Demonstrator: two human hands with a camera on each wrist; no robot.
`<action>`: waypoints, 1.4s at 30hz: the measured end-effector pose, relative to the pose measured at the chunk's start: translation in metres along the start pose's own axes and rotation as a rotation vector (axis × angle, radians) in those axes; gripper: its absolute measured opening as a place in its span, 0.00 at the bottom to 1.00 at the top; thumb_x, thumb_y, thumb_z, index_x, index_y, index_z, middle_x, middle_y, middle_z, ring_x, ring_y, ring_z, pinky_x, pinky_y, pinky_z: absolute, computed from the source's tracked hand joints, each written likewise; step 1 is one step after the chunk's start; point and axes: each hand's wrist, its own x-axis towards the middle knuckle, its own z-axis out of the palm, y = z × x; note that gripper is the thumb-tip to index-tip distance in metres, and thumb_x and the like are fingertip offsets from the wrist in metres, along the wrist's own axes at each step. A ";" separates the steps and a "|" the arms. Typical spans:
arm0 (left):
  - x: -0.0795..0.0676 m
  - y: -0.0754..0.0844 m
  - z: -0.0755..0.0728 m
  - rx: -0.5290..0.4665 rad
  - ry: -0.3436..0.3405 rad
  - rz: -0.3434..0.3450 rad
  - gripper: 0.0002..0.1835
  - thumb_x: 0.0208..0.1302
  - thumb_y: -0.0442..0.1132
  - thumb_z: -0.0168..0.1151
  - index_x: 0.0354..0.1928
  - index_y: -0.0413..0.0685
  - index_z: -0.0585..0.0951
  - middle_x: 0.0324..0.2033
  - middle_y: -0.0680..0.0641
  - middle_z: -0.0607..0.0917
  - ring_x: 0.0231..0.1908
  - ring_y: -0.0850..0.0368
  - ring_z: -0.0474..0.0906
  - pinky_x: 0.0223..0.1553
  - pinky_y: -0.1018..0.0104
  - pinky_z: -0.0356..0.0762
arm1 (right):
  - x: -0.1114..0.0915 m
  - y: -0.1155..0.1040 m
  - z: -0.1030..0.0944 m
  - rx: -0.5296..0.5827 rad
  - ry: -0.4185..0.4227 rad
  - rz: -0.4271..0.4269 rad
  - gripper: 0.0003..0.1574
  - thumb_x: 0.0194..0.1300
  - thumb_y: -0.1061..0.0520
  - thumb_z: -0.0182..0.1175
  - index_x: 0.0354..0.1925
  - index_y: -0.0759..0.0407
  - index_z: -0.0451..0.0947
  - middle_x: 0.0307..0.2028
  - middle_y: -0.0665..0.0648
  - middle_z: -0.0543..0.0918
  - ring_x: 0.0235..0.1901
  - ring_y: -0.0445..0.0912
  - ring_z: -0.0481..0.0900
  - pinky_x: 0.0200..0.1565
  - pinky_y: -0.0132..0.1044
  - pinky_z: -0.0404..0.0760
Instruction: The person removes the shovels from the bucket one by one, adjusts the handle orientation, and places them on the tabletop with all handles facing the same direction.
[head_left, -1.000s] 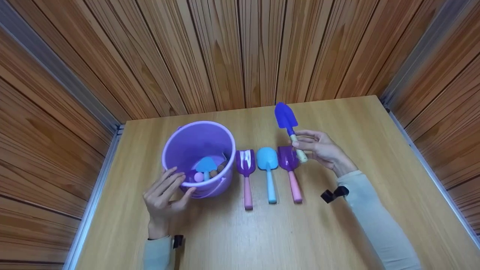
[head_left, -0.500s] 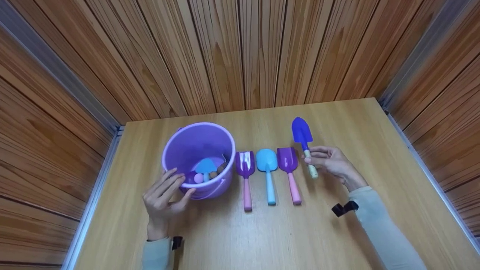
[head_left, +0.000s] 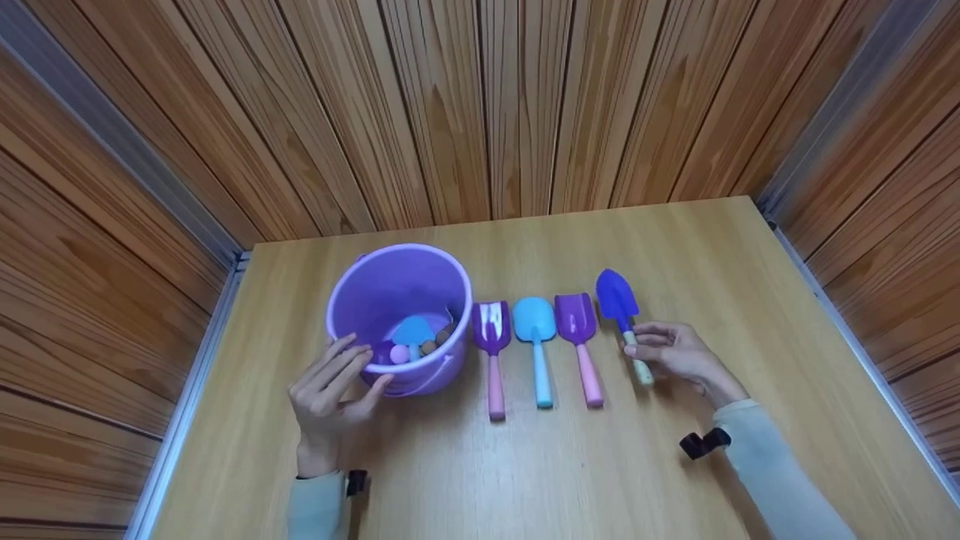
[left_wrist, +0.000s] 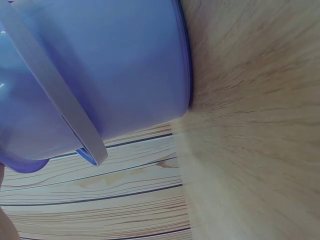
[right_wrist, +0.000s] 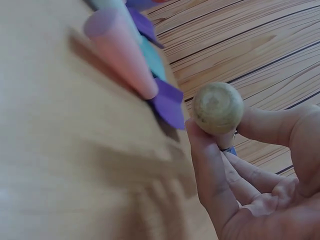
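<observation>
My left hand [head_left: 324,397] grips the near left rim of a purple bucket [head_left: 397,285], fingers over the edge and thumb outside. The left wrist view shows the bucket's wall [left_wrist: 125,60] and its hanging handle [left_wrist: 65,100]. With thumb and fingers, my right hand [head_left: 679,352] pinches the pale wooden handle of a small hand trowel [head_left: 616,294] with a blue blade. In the right wrist view the handle's round end [right_wrist: 218,107] faces the camera, close over the tabletop. To its left lies a purple scoop [head_left: 576,319] with a pink handle.
A light blue shovel [head_left: 534,319] and another purple scoop [head_left: 492,326] continue the row toward the bucket. Inside the bucket are a blue shovel-like piece [head_left: 413,330], a pink ball [head_left: 400,354] and brown pieces [head_left: 444,334]. Wood-panelled walls [head_left: 517,105] enclose the table [head_left: 525,480].
My right hand has carried the trowel right and toward me, down beside the row of scoops and shovel. My left hand has stayed on the bucket's rim.
</observation>
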 end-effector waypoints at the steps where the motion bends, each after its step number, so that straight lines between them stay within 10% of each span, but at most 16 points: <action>1: -0.001 0.000 0.000 0.000 0.000 -0.001 0.28 0.64 0.61 0.76 0.39 0.39 0.94 0.38 0.41 0.94 0.39 0.36 0.93 0.59 0.60 0.85 | 0.000 0.002 0.000 0.010 -0.003 0.009 0.45 0.68 0.52 0.75 0.73 0.70 0.68 0.55 0.57 0.90 0.48 0.44 0.90 0.48 0.36 0.92; 19: -0.003 -0.001 0.002 -0.007 -0.030 0.008 0.26 0.63 0.60 0.77 0.42 0.41 0.94 0.39 0.41 0.95 0.40 0.38 0.93 0.59 0.57 0.86 | -0.005 0.021 0.000 -0.013 -0.027 0.098 0.48 0.70 0.48 0.74 0.75 0.70 0.67 0.52 0.55 0.92 0.44 0.41 0.90 0.42 0.35 0.92; 42: -0.002 -0.002 0.000 -0.003 -0.018 0.006 0.26 0.64 0.61 0.76 0.43 0.42 0.94 0.40 0.42 0.95 0.41 0.38 0.93 0.63 0.60 0.84 | -0.003 0.020 0.004 -0.105 -0.012 0.002 0.38 0.72 0.55 0.70 0.70 0.73 0.69 0.44 0.55 0.85 0.41 0.41 0.87 0.42 0.36 0.92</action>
